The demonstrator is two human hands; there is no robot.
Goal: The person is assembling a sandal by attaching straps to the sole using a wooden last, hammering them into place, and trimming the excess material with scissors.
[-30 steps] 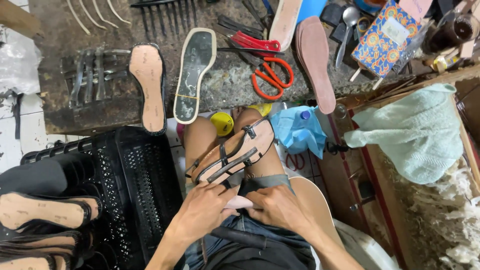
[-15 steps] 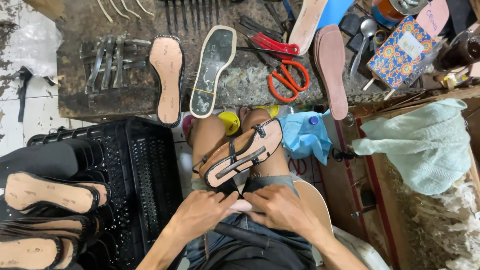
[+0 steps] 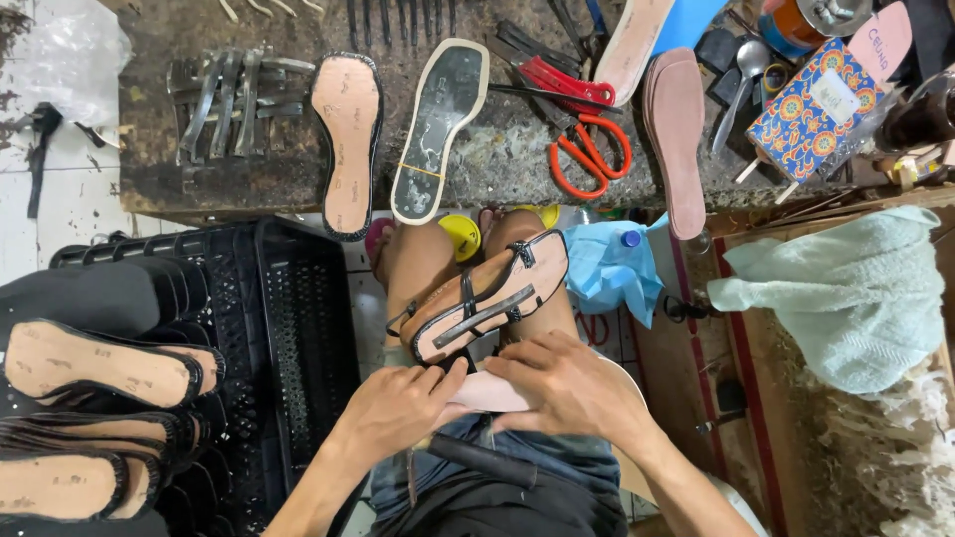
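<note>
- Head view: a strappy sandal (image 3: 484, 298) is rested on the knees.
- Its pale heel end is pinched by left hand (image 3: 398, 413) and right hand (image 3: 569, 386).
- Likely light, flexible; best held by the sole edges.

bench (image 3: 497, 169) packed w/ soles, scissors (image 3: 587, 149); black crate (image 3: 298, 308) blocks left.

The sandal (image 3: 484, 295) on the knees is tan with thin black straps. The piece of sole (image 3: 485, 392) under both hands is pale pink. The scissors (image 3: 585, 151) on the workbench have orange handles, and the pliers (image 3: 553, 78) beside them have red handles. The small box (image 3: 811, 107) has a blue pattern with orange and yellow flowers. The towel (image 3: 863, 294) is light mint green. The crate (image 3: 298, 318) is black. The insole (image 3: 347, 139) is tan with a black edge.
</note>
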